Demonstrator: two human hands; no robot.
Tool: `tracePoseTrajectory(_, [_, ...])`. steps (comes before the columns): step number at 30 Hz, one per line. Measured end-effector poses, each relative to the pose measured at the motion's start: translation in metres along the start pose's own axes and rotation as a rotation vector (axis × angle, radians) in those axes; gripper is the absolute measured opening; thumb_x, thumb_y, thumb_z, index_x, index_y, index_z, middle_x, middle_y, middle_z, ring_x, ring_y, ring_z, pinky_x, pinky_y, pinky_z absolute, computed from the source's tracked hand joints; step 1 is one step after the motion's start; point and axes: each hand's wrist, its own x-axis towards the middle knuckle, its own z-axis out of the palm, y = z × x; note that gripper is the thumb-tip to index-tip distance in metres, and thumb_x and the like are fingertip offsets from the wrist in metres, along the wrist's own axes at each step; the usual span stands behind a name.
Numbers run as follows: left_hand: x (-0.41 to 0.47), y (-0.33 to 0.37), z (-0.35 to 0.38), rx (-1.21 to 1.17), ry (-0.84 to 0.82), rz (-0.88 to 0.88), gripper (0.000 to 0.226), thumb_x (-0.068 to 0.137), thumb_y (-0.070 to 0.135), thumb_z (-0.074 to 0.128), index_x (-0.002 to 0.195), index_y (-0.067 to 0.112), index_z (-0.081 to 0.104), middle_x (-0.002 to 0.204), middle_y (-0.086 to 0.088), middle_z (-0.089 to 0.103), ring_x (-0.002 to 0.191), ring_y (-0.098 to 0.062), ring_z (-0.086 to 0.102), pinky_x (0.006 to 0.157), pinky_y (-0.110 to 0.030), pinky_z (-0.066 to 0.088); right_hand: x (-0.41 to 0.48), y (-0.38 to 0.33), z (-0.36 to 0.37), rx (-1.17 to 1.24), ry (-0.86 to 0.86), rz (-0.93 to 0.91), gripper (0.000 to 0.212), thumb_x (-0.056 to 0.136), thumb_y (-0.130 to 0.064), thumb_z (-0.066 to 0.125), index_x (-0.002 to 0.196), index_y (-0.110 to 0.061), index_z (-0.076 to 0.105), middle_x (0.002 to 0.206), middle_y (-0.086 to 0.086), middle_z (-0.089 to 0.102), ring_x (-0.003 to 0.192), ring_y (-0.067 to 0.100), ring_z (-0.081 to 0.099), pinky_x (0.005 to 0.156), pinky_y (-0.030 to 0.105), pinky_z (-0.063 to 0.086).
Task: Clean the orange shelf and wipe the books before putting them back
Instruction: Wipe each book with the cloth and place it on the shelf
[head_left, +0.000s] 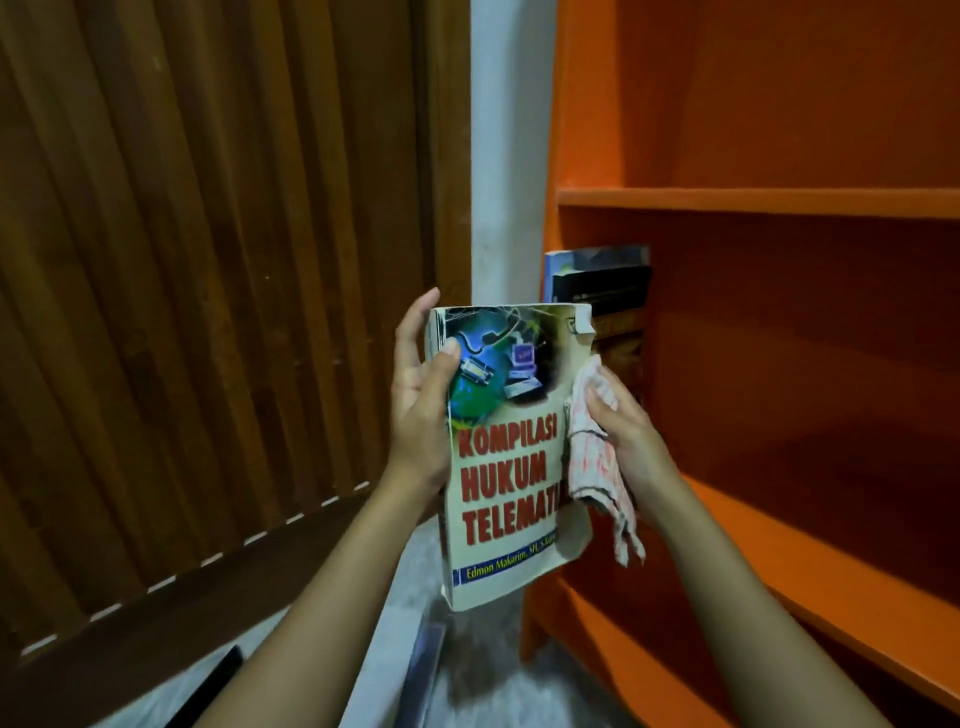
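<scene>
Just left of the orange shelf, the left hand gripped the paperback book by its spine; the right hand clutched a soft cloth against its torn outer edge. It looked light and floppy, best held at the spine. Beyond, more books stood shelved.

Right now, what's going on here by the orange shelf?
Someone is wiping a book. The left hand grips its spine side, while the right hand presses a checked cloth against its opposite edge. Behind it, a few other books sit at the left end of the orange shelf.
</scene>
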Motion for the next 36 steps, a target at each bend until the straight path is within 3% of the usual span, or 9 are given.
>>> tracePoseTrajectory(5, [0.026, -0.042, 0.042, 0.153, -0.138, -0.037, 0.041, 0.098, 0.031, 0.03, 0.132, 0.052, 0.022, 0.124, 0.011, 0.055, 0.103, -0.011, 0.065, 0.077, -0.028, 0.056, 0.02, -0.013, -0.052, -0.117, 0.12, -0.086, 0.044, 0.083, -0.048, 0.062, 0.125, -0.048, 0.049, 0.145, 0.001, 0.043, 0.132, 0.023, 0.043, 0.108, 0.052, 0.036])
tracePoseTrajectory(8, [0.036, -0.071, 0.056, 0.195, -0.138, -0.051, 0.041, 0.098, 0.036, 0.025, 0.127, 0.062, 0.012, 0.143, 0.014, 0.036, 0.114, -0.001, 0.057, 0.081, -0.022, 0.054, 0.037, -0.011, -0.074, -0.117, 0.166, -0.053, 0.033, 0.095, -0.029, 0.052, 0.128, -0.025, 0.052, 0.124, 0.008, 0.061, 0.108, 0.023, 0.063, 0.092, 0.043, 0.052])
tracePoseTrajectory(10, [0.043, -0.088, 0.064, 0.262, -0.13, -0.045, 0.042, 0.098, 0.044, 0.025, 0.128, 0.065, 0.007, 0.154, 0.013, 0.015, 0.133, -0.004, 0.038, 0.098, -0.028, 0.047, 0.045, -0.004, -0.083, -0.097, 0.221, 0.018, 0.02, 0.096, -0.026, 0.049, 0.111, -0.018, 0.059, 0.098, 0.009, 0.069, 0.081, 0.02, 0.068, 0.068, 0.027, 0.058])
tracePoseTrajectory(12, [0.051, -0.1, 0.071, 0.406, -0.12, -0.02, 0.047, 0.094, 0.049, 0.027, 0.128, 0.064, -0.001, 0.154, 0.019, -0.008, 0.14, 0.002, 0.001, 0.116, -0.036, 0.017, 0.059, 0.012, -0.092, -0.151, 0.294, 0.064, 0.022, 0.095, -0.027, 0.051, 0.109, -0.014, 0.061, 0.1, 0.01, 0.068, 0.083, 0.02, 0.065, 0.06, 0.016, 0.053])
tracePoseTrajectory(16, [0.069, -0.121, 0.074, 0.628, -0.138, 0.065, 0.062, 0.099, 0.037, 0.037, 0.129, 0.056, -0.012, 0.146, 0.02, -0.023, 0.118, 0.027, -0.03, 0.112, -0.035, -0.013, 0.083, 0.023, -0.091, -0.069, 0.292, -0.014, 0.034, 0.095, -0.024, 0.049, 0.125, -0.009, 0.052, 0.118, 0.009, 0.061, 0.094, 0.015, 0.061, 0.073, 0.017, 0.053])
tracePoseTrajectory(21, [0.083, -0.138, 0.076, 0.807, -0.179, 0.128, 0.075, 0.097, 0.041, 0.042, 0.137, 0.046, -0.021, 0.143, 0.014, -0.04, 0.119, 0.01, -0.046, 0.103, -0.031, -0.022, 0.108, 0.027, -0.094, 0.047, 0.402, -0.146, 0.029, 0.094, -0.023, 0.05, 0.121, -0.03, 0.044, 0.133, 0.004, 0.051, 0.119, 0.022, 0.053, 0.101, 0.039, 0.045])
tracePoseTrajectory(24, [0.085, -0.141, 0.079, 0.868, -0.176, 0.139, 0.079, 0.096, 0.044, 0.044, 0.138, 0.045, -0.023, 0.149, 0.005, -0.037, 0.131, -0.006, -0.038, 0.108, -0.039, -0.016, 0.112, 0.032, -0.097, 0.049, 0.429, -0.151, 0.028, 0.098, -0.017, 0.043, 0.123, -0.031, 0.044, 0.124, -0.002, 0.054, 0.103, 0.01, 0.059, 0.08, 0.021, 0.053])
tracePoseTrajectory(32, [0.079, -0.139, 0.083, 0.757, -0.073, 0.16, 0.087, 0.091, 0.03, 0.059, 0.138, 0.047, -0.012, 0.155, -0.003, -0.005, 0.142, -0.024, 0.018, 0.108, -0.036, 0.03, 0.109, 0.037, -0.091, -0.025, 0.484, -0.092, 0.041, 0.098, -0.022, 0.043, 0.139, -0.023, 0.041, 0.14, 0.003, 0.047, 0.122, 0.023, 0.051, 0.083, 0.023, 0.048])
tracePoseTrajectory(36, [0.08, -0.136, 0.082, 0.737, -0.071, 0.142, 0.089, 0.089, 0.027, 0.062, 0.139, 0.047, -0.009, 0.152, -0.005, 0.004, 0.136, -0.023, 0.03, 0.105, -0.041, 0.04, 0.101, 0.039, -0.093, -0.037, 0.484, -0.099, 0.043, 0.097, -0.018, 0.046, 0.14, -0.021, 0.041, 0.143, 0.003, 0.045, 0.126, 0.023, 0.049, 0.099, 0.036, 0.047])
